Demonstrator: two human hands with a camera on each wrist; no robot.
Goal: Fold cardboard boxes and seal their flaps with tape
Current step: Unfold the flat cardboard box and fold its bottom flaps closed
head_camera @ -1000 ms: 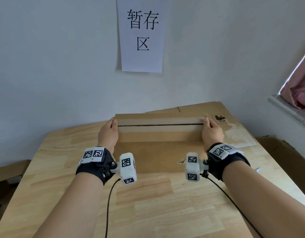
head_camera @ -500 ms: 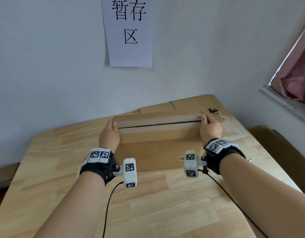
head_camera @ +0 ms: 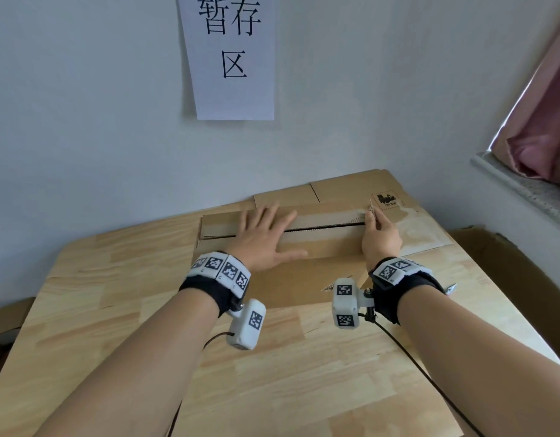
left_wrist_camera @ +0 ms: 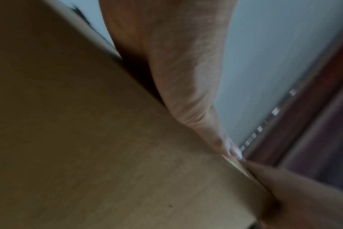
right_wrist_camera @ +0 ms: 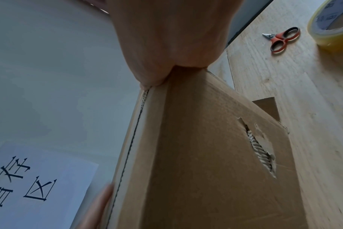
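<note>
Pressure was the new thing: the left hand lay flat, fingers spread and straight, palm down across the top flaps of the cardboard box, covering the seam left of its middle. A second earlier that hand had sat at the box's left end, curled against the corner; it had since slid rightward onto the top face. The right hand had kept its place at the right end of the seam, fingers curled and pinching what looked like the loose end of a pale tape strip running along the join, though the strip's edge was too faint to be sure of.

Judged from this, the flaps were closed and the sealing was under way, the flat palm smoothing tape down while the other hand held its end taut.

The box stood on the wooden table, towards the far edge, just in front of flattened cardboard leaning by the wall. The right wrist view showed a tear in the box's side, with orange-handled scissors and a tape roll lying on the table beyond. The head camera had also dipped and drawn closer, so the wall notice sat higher in view.
</note>
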